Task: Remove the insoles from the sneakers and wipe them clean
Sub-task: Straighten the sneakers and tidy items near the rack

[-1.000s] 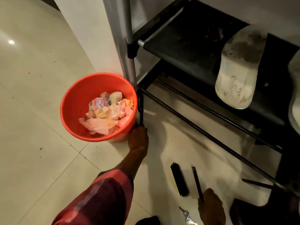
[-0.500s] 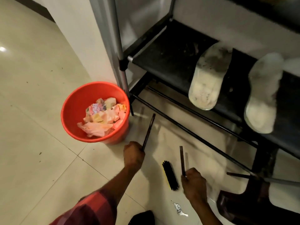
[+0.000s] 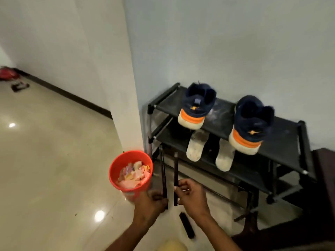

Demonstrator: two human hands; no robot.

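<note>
Clasping a thin dark rod (image 3: 163, 176), the left hand (image 3: 154, 201) has its grip curled tight. The right hand (image 3: 192, 200) grips a second rod (image 3: 175, 169) likewise, before the black fabric shoe rack (image 3: 282, 142). Two dirty white insoles (image 3: 196, 147) lie on its middle shelf, beneath the navy-and-orange sneakers (image 3: 196, 104) on top.

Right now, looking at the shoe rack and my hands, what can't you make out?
All head view.
- The sneakers: insides and toes face away; only heels show.
- The insoles: far ends hidden under the top shelf and the sneakers.
- The black sticks held by left hand and right hand: too thin and dark to identify.
- A pale yellow thing: cut off by the bottom edge.
- A red thing: blurred, cut by the left edge.
</note>
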